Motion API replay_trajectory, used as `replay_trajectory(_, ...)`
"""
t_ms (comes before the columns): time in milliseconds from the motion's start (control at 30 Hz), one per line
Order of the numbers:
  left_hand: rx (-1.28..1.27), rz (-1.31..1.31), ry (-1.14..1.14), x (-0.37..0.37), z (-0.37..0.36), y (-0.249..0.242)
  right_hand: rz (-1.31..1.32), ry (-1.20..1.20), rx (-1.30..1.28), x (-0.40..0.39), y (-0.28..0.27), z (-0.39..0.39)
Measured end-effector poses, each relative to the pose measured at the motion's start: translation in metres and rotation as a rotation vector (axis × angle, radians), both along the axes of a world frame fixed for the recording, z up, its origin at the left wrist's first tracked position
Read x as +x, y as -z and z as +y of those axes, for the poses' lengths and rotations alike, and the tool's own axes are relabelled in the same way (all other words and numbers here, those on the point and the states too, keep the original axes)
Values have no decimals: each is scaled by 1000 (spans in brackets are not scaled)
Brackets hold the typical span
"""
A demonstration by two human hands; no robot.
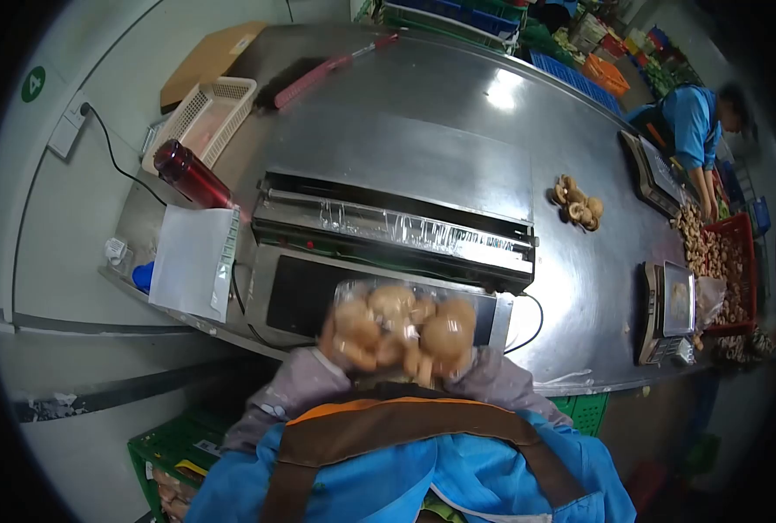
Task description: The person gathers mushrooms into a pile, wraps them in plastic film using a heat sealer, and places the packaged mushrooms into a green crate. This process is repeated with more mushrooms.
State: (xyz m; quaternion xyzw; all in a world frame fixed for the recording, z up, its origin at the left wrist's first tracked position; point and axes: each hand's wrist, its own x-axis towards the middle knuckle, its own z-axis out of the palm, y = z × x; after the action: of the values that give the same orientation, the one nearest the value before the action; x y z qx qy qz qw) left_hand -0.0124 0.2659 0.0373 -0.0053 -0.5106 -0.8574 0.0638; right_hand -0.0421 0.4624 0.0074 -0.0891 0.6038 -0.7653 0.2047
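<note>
A clear plastic pack of brown mushrooms (396, 324) is held close to my body, just above the front of the film-wrapping machine (396, 231). My left hand (329, 343) grips the pack's left side. At its right side is my right hand (463, 357), also gripping it. Motion blurs the pack, and most of my fingers are hidden by it. Behind the pack lies the machine's dark flat plate (296, 296), with the roll of clear film (388, 218) beyond it.
Loose mushrooms (578, 203) lie on the metal table (423, 113). Two scales (667, 301) stand to the right, near a red crate (749, 270) and a co-worker (693, 122). A red flask (194, 177), white basket (227, 118) and paper sheet (187, 261) occupy the left.
</note>
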Motion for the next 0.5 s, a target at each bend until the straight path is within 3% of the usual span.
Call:
replay_trajectory(33,-297,528,144,9,9,14,-77,-195,-130,12,-14,2)
replay_trajectory(100,223,-50,508,17,8,-51,-156,-510,-235,35,-45,1)
replay_trajectory(133,294,-37,427,24,17,-88,-175,-607,-218,43,-59,-1)
replay_trajectory(167,6,36,303,28,24,-100,-169,-677,-173,47,-69,-5)
replay_trajectory(233,-414,216,526,13,16,-123,-102,-723,-21,46,-85,-9)
replay_trajectory(267,-399,221,546,10,18,-120,-109,-701,-11,46,-79,-8)
replay_trajectory(333,-268,301,1014,9,24,-115,832,-556,441,34,-63,-4)
replay_trajectory(367,-260,308,1027,9,24,-116,828,-546,454,22,-84,-4)
replay_trajectory(433,-140,137,1192,13,20,-122,423,-930,1332,-8,-146,-9)
replay_trajectory(500,-84,43,1270,16,17,-122,338,-557,680,-32,-159,23)
